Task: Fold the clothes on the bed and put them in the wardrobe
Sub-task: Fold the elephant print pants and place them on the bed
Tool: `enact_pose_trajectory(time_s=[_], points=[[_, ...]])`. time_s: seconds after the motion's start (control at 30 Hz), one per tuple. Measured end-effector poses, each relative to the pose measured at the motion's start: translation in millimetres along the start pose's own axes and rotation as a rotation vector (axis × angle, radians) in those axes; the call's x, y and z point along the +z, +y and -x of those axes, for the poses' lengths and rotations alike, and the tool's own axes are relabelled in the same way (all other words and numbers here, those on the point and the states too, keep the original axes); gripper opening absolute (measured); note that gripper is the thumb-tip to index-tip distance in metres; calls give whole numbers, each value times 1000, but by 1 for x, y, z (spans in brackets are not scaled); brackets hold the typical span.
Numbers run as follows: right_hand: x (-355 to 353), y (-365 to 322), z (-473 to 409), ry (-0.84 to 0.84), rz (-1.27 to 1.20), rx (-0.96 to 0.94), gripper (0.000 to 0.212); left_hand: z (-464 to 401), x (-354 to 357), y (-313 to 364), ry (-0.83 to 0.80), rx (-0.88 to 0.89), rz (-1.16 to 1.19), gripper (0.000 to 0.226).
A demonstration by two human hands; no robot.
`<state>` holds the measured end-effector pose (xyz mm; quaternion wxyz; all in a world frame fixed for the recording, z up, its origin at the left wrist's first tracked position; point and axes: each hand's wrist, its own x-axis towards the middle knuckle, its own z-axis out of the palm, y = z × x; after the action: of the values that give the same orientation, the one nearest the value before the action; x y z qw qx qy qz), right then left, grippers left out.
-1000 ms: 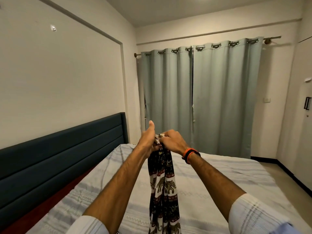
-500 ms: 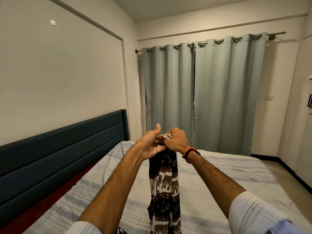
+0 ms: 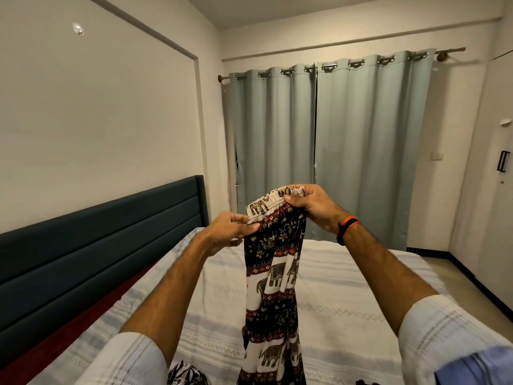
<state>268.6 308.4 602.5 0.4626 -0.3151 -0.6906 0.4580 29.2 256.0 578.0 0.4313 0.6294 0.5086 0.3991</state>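
From the head view, above the bed [image 3: 347, 295], the left hand [image 3: 230, 229] and right hand [image 3: 311, 207] each pinch the waistband of the elephant-print trousers [image 3: 273, 273], which hang down. A loose pinch could drop one corner, skewing the fold.

one head cam, worn, looking fwd and slightly down over the bed [image 3: 347, 295]. faces the curtains [image 3: 333, 151], hands close up.
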Motion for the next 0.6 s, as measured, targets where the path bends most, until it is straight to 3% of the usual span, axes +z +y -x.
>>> enact_pose_trajectory(time_s=[0.13, 0.27, 0.47, 0.53, 0.6], points=[[-22, -1, 7, -35, 138, 2, 31, 0, -8, 15, 10, 29, -69, 16], [-30, -2, 5, -12, 343, 101, 27, -9, 0, 28, 187, 69, -220, 20], [-14, -1, 4, 295, 730, 208, 32, -16, 12, 29, 377, 102, -532, 20], [-9, 3, 8, 316, 705, 246, 33, -14, 16, 28, 393, 76, -528, 18], [-6, 4, 10, 312, 423, 296, 24, -13, 18, 28, 379, 48, -427, 17]])
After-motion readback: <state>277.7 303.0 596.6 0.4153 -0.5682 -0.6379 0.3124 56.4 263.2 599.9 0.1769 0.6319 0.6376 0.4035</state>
